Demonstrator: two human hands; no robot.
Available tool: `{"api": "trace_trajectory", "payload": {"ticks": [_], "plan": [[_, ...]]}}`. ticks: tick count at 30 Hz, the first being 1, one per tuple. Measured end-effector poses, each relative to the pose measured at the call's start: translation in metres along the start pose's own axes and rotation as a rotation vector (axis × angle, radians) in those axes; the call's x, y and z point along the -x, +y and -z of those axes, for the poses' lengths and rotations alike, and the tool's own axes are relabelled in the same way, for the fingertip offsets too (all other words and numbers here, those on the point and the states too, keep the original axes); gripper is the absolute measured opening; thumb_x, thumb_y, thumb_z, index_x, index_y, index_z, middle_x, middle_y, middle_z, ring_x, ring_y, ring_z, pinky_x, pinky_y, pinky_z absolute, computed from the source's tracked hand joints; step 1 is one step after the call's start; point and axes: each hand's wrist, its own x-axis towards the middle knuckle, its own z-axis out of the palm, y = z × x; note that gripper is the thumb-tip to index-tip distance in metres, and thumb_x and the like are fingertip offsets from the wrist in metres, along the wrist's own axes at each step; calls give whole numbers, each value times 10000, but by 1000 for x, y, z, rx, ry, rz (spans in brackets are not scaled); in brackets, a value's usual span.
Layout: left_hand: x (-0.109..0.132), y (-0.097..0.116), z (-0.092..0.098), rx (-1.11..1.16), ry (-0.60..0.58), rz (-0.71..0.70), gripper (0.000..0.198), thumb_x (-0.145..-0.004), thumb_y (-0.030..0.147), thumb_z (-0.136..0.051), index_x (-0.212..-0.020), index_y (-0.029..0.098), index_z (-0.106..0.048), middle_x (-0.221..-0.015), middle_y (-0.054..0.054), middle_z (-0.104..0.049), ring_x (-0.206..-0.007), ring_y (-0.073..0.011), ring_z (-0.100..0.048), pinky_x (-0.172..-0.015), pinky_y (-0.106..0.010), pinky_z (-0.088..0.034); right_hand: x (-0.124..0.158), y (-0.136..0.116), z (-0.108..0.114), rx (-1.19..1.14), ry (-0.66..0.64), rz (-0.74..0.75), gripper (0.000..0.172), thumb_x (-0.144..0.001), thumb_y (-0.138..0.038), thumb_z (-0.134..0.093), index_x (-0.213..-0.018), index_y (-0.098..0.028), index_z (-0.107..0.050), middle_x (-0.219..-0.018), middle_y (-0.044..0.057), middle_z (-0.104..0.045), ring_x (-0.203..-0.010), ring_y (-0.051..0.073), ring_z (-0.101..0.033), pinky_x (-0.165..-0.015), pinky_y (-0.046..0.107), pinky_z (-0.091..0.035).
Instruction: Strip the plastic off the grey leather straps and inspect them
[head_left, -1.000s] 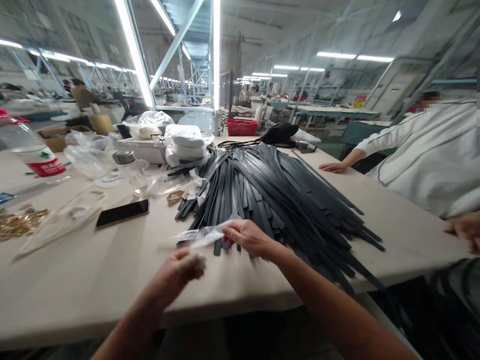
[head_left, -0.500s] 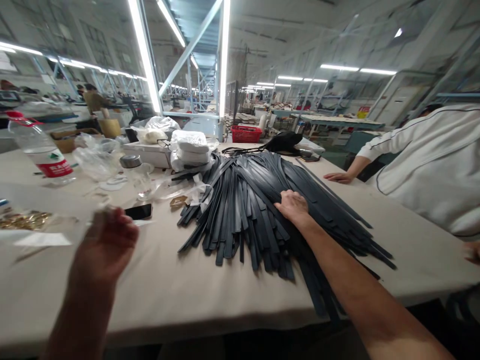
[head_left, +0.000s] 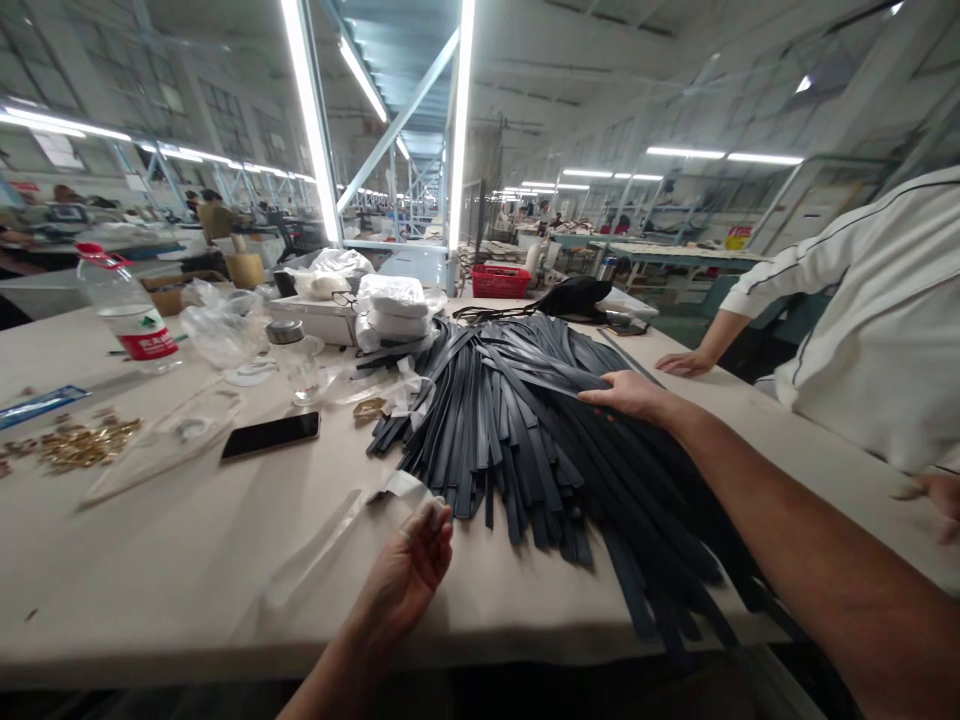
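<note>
A wide fan of dark leather-like straps [head_left: 480, 440] covers the middle of the table, some of their ends hanging over the near edge. My right hand [head_left: 630, 393] is closed on the end of a few straps [head_left: 540, 372] at the top of the pile, lifting them slightly. Below and left of the pile, my left hand [head_left: 412, 565] pinches a thin, translucent white strip [head_left: 322, 540]; it looks like plastic or paper, and I cannot tell which. The strip trails down to the left, blurred at its far end.
Left on the table [head_left: 187, 580] lie a phone [head_left: 271, 436], gold-coloured metal pieces [head_left: 90, 443] and a flat clear bag [head_left: 165, 445]. Behind stand a water bottle [head_left: 131, 315], a glass jar [head_left: 292, 365] and white wrapped bundles [head_left: 397, 310]. A co-worker's hand [head_left: 684, 364] rests at right.
My left hand has swung right with the translucent strip, uncovering the phone and gold pieces. My right hand, earlier resting on the pile, now lifts strap ends. The view has shifted left.
</note>
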Motion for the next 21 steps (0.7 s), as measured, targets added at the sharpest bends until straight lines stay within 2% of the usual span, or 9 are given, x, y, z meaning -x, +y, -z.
{"api": "trace_trajectory", "payload": {"ticks": [5,8,12,14,17,19,21], "plan": [[-3,-26,-3,-45,-38,82,69,-919,172,-604,-942,118,-639,-828,-44,-733,-596,-105,-685,-528,-189,-544,4,15,-19,188,142,-54,321,-870,-315,-631,-1092,-91,-690,-1136,221,-699,-1066,310,-662,-816,333,-490],[1,-30,-1,-59,-37,83,65,-915,171,-608,-945,123,-640,-846,-50,-737,-615,-111,-693,-533,-191,-546,8,15,-27,244,225,-74,300,-912,-293,-549,-1124,-121,-674,-1143,218,-697,-1074,322,-656,-824,367,-477],[2,-27,2,-67,-41,60,45,-892,169,-640,-912,129,-644,-847,-50,-738,-623,-108,-691,-545,-189,-544,14,0,-15,259,319,-78,317,-952,-285,-463,-1161,-126,-641,-1157,226,-682,-1096,345,-642,-848,404,-465],[1,-30,5,-76,-66,40,91,-849,191,-701,-902,137,-648,-875,-55,-743,-656,-114,-698,-572,-191,-547,19,-11,-5,234,287,-57,288,-937,-290,-497,-1122,-125,-645,-1096,213,-704,-1034,329,-670,-814,381,-481],[0,-38,5,-125,-141,25,206,-757,249,-799,-879,147,-668,-949,-71,-747,-754,-134,-711,-627,-192,-543,34,-24,0,135,125,47,218,-932,-329,-522,-991,-170,-658,-939,99,-749,-791,206,-717,-670,261,-502],[1,-42,2,-173,-197,19,256,-706,296,-837,-859,151,-692,-987,-78,-745,-808,-146,-709,-644,-190,-529,45,-26,-9,83,25,112,237,-947,-367,-498,-954,-187,-652,-862,41,-751,-663,151,-701,-593,221,-491],[3,-38,0,-256,-245,-35,277,-690,341,-842,-843,144,-721,-965,-86,-747,-811,-146,-697,-645,-184,-506,51,-23,-28,87,-8,135,242,-931,-365,-526,-1008,-169,-644,-856,55,-750,-672,170,-704,-604,241,-491]]}}
